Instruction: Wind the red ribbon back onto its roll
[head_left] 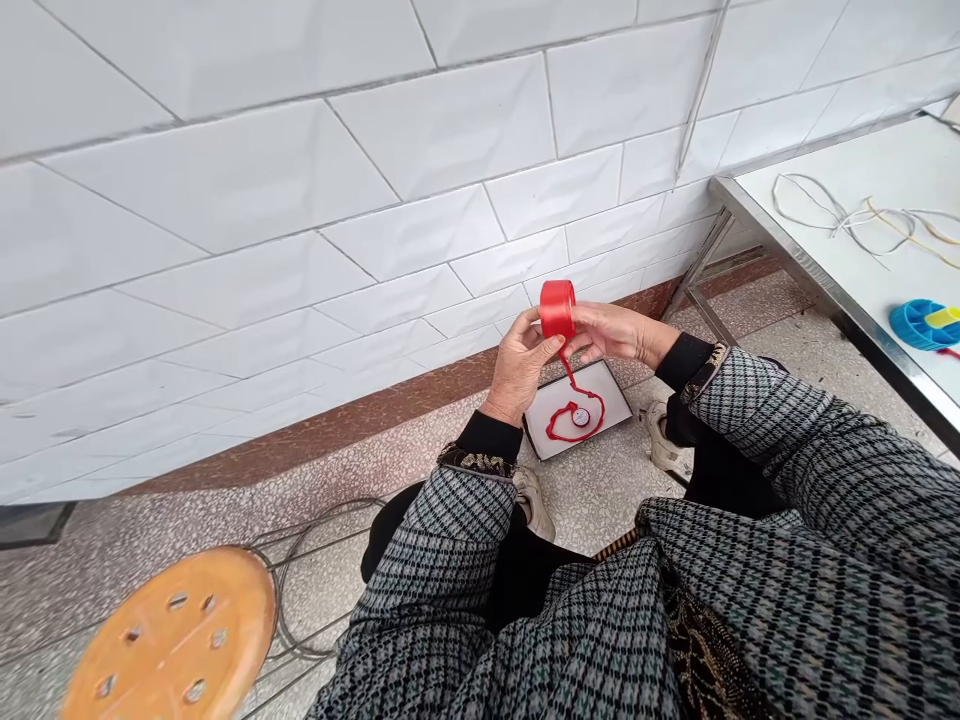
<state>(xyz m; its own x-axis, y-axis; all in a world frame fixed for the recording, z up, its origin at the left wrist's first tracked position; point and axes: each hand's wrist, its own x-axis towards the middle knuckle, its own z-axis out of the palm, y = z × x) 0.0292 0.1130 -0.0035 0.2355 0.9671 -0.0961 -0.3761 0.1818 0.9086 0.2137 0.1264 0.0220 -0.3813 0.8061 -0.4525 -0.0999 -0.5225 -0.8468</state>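
Taking the red ribbon roll (557, 308) as the clock's centre, the checked sleeves (469, 530) come in from five and seven o'clock, and an orange stool seat (169, 640) with punched holes sits toward eight.

The left hand (517, 368) has its grip closed on the roll: thumb on the lower front edge, fingers behind, a pinch that seems to stop the windings slipping loose. The right hand (604, 328) comes from three o'clock, fingers part curled, one reaching to the roll's open side, perhaps to steady its core; I cannot tell how firmly it bears. The roll stands on edge between the hands, likely so the strip can leave from below.

It looks bright and glossy, neatly wound, but the loose tail (592, 394) below is crumpled into a thin cord. That tail bends around a small pale disc (580, 416) over a shallow white tray (611, 405) on the floor at six o'clock, between the shoes, probably placed there to be within reach.

Farther off, the bench (757, 178) at two to three o'clock carries loose wires (840, 215) and a blue spool (911, 325). White wall tiles (480, 120) close the view at twelve.
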